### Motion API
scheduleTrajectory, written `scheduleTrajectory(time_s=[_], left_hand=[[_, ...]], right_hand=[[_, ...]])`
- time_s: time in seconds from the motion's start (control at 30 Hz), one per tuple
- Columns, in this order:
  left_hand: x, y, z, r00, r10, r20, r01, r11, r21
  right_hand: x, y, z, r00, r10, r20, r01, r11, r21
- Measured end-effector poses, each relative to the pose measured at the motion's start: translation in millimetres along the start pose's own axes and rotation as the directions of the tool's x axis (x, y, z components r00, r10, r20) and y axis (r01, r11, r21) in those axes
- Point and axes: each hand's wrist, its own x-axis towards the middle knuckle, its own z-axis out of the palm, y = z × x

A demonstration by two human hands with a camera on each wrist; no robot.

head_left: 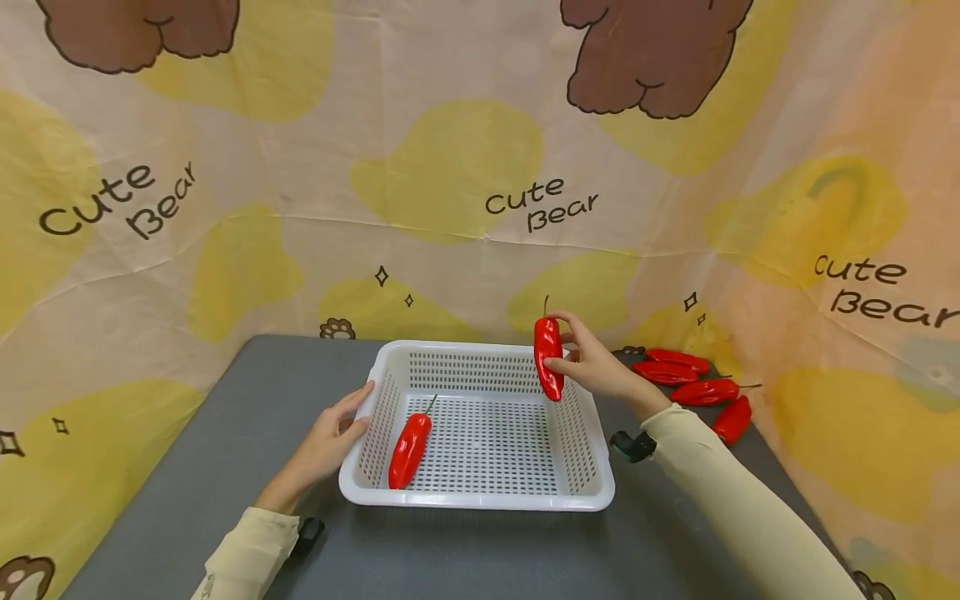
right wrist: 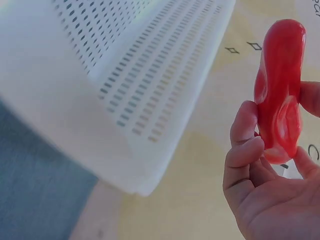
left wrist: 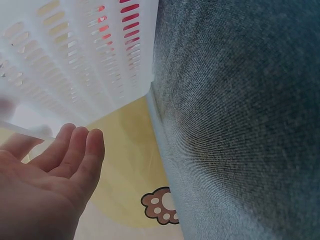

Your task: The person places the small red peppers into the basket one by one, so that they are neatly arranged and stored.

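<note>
A red chili pepper (head_left: 548, 358) with a thin stem hangs above the right side of a white perforated basket (head_left: 480, 500). My right hand (head_left: 588, 362) grips it between thumb and fingers; the right wrist view shows the glossy pepper (right wrist: 282, 75) upright in the fingertips. On the basket's left side, my left hand (head_left: 330, 442) holds the rim, thumb at the top edge. The left wrist view has the fingers of this left hand (left wrist: 55, 185) under the rim, outside the slotted wall (left wrist: 80, 65). A second red pepper (head_left: 410, 450) lies inside the basket at the left.
Several more red peppers (head_left: 705, 392) lie together on the grey table (head_left: 450, 554), to the right beyond my right forearm. A patterned cloth (head_left: 450, 192) with bear drawings hangs behind the table and along its sides.
</note>
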Motion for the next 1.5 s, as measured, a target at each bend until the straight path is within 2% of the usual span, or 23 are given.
scheduleTrajectory(time_s=[0.17, 0.4, 0.73, 1.0, 1.23, 1.33, 1.5], left_hand=[[0.6, 0.3, 0.3, 1.000, 0.016, -0.005, -0.016, 1.000, -0.005], [-0.6, -0.6, 0.5, 1.000, 0.009, 0.009, -0.009, 1.000, -0.004], [2.2, -1.8, -2.8, 0.999, 0.036, 0.002, -0.036, 0.999, -0.002], [0.6, 0.2, -0.7, 1.000, 0.021, 0.004, -0.021, 1.000, -0.002], [0.3, 0.5, 0.3, 1.000, 0.009, 0.000, -0.009, 1.000, 0.000], [0.2, 0.1, 0.3, 1.000, 0.013, -0.003, -0.013, 1.000, -0.001], [1.2, 0.2, -0.3, 1.000, 0.026, -0.003, -0.026, 1.000, -0.001]], right_hand=[[6.5, -9, 8, 1.000, 0.008, 0.012, -0.008, 1.000, -0.003], [15.9, -15, 24, 0.999, 0.009, 0.049, -0.009, 1.000, 0.011], [28.7, -18, 50, 0.990, 0.093, 0.105, -0.091, 0.995, -0.028], [33.9, -14, 75, 0.962, 0.171, 0.215, -0.165, 0.985, -0.046], [39.4, -11, 98, 0.918, 0.241, 0.315, -0.228, 0.970, -0.078], [42.6, -9, 105, 0.902, 0.273, 0.335, -0.264, 0.962, -0.074], [49.0, -8, 113, 0.887, 0.298, 0.353, -0.292, 0.954, -0.073]])
